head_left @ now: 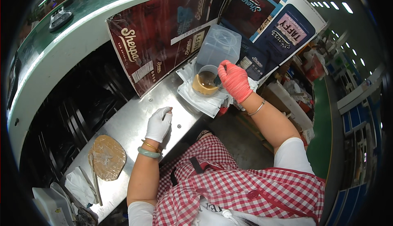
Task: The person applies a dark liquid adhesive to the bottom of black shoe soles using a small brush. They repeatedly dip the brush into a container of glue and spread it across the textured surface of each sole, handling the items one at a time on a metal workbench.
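at the far right of the bare grey steel bench [135,119], a round cup with a mustard-yellow lower wall and brownish contents [201,88] was set on a pile of thin white sheets [208,105], just in front of a cloudy translucent plastic tub [221,41]. by the right hand in a coral-red knitted glove [235,79], fingers and thumb were pressed together, and a small dark slim piece [217,80] at the cup's right rim appeared to be pinched there, though its hidden end could not be made out. the left hand in a white glove with bare fingertips [160,124] was rested over the middle of the bench, loosely curled; whether anything was pinched by it could not be told. the work at the cup was judged to be under way rather than finished, since the cup was not drained and the dark piece had not been lifted clear of it. no finished result could be picked out, so how much was left could not be told. at the near left, a tan rounded slab wrapped in clear film [109,158] and a crumpled white sheet [80,186] were left untouched by both hands.
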